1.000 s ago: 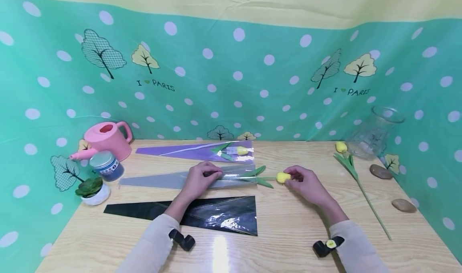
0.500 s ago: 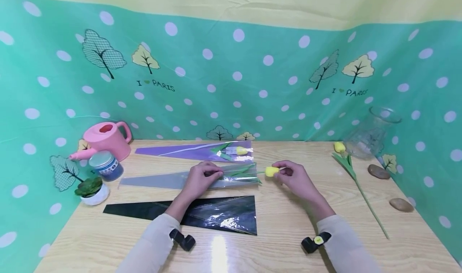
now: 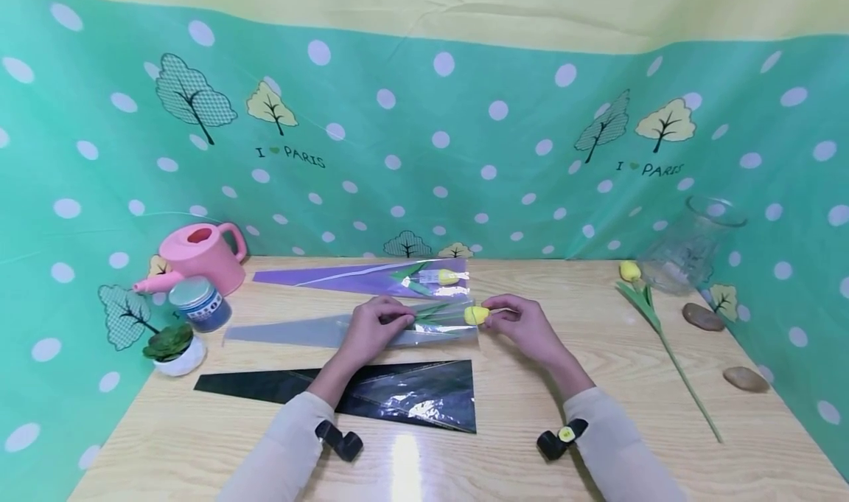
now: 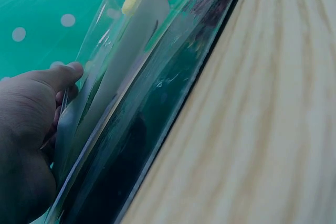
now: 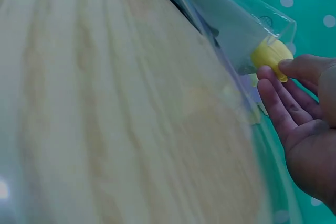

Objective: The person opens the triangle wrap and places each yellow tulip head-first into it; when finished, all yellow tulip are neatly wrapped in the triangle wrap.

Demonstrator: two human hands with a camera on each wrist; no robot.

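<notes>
My right hand (image 3: 524, 329) pinches the yellow bloom of an artificial tulip (image 5: 270, 55) between thumb and fingertips, right at the mouth of a clear grey flower sleeve (image 3: 292, 331). The tulip's green leaves and stem show through the film. In the left wrist view, my left hand (image 4: 39, 103) pinches the sleeve's upper layer, which stands lifted from the lower one. Behind lies a purple sleeve (image 3: 318, 278) with another yellow tulip (image 3: 447, 276) inside. Nearer me, a flat black sleeve (image 3: 411, 396) lies partly under my left forearm.
At left stand a pink watering can (image 3: 205, 259), a blue jar (image 3: 204, 309) and a small potted succulent (image 3: 174, 349). On the right are a loose yellow tulip (image 3: 670, 347), a glass vase (image 3: 690, 248) and two brown stones (image 3: 704, 317). A polka-dot curtain (image 3: 411, 141) borders the table.
My right hand has moved left with the tulip, carrying its leaves inside the grey sleeve and the bloom up to the opening. My left hand keeps its hold on the sleeve.
</notes>
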